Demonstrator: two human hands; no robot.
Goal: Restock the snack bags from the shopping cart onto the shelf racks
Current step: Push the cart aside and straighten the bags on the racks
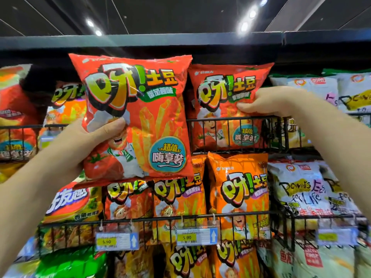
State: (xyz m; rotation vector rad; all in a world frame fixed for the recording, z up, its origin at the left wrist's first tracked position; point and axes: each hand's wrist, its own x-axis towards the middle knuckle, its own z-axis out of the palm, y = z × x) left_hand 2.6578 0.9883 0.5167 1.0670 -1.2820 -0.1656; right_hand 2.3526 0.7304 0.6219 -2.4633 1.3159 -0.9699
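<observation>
- My left hand pinches the held bag at its lower left. The thumb presses across the front and the fingers are hidden behind. The pack hangs upright, printed face toward me, tilted a little.
- My right hand is curled round the right edge of the racked bag, thumb on its face. It steadies a pack that already stands inside the top rack, behind the front rail.
- The held bag is in the air in front of that rack, just left of the racked bag and overlapping its left edge. Its bottom seam sits below the rail, so I judge it must rise before it can go in.
- To do this well, I would lift until the bottom seam clears the rail. Then I would ease the bag back and down beside the racked bag, face forward and level with its neighbour.
- I would use the right hand to draw the racked bag toward the white bags so that a slot opens. The held bag hides that slot from me, so I cannot tell how much room there is.
- A thumb pinch on a puffy, glossy pack can slip or crush the contents, so I would hold it lightly.
- The top board sits close above, and the upper seam may catch on it.
- The orange bags fill the rack below, and the cart is out of view.
</observation>
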